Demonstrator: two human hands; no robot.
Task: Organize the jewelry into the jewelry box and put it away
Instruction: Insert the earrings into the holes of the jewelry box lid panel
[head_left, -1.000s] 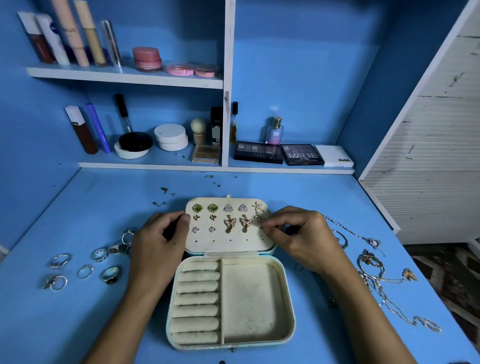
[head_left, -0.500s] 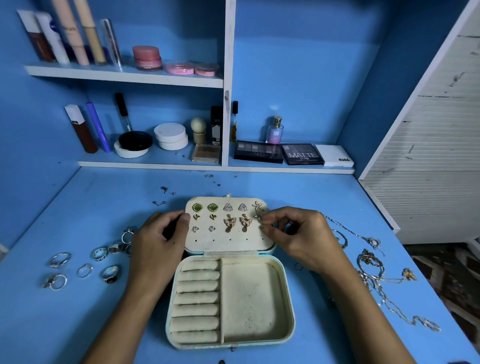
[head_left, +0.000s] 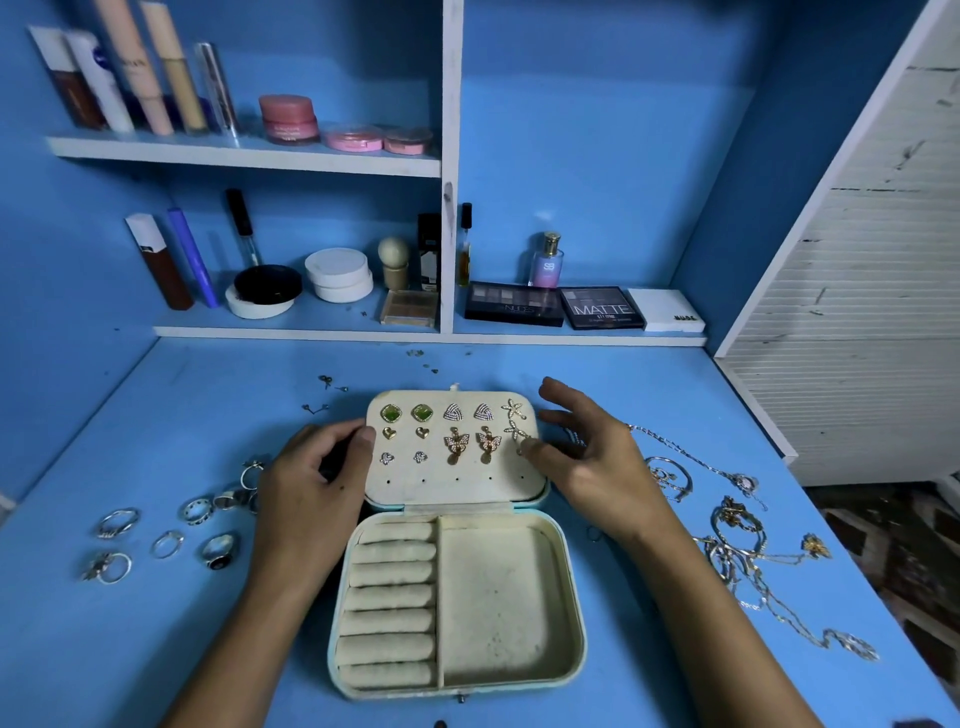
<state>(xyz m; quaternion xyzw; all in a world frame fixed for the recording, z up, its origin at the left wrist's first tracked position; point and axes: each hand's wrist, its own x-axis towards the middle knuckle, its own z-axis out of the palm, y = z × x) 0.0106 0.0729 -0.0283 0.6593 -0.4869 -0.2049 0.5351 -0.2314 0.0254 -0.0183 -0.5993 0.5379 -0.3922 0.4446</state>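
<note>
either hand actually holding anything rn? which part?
Left hand grips the left edge of the jewelry box lid, thumb on its face. Right hand holds nothing, fingers spread by the lid's right edge.

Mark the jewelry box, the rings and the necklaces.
jewelry box (head_left: 569, 603): head view, right rim of base.
rings (head_left: 167, 544): head view, one ring mid-cluster.
necklaces (head_left: 737, 551): head view, tangled chains.

A cream-lined, pale-blue jewelry box (head_left: 566, 597) with green-stoned earrings (head_left: 406, 413) sits on a bright blue table (head_left: 156, 649).
</note>
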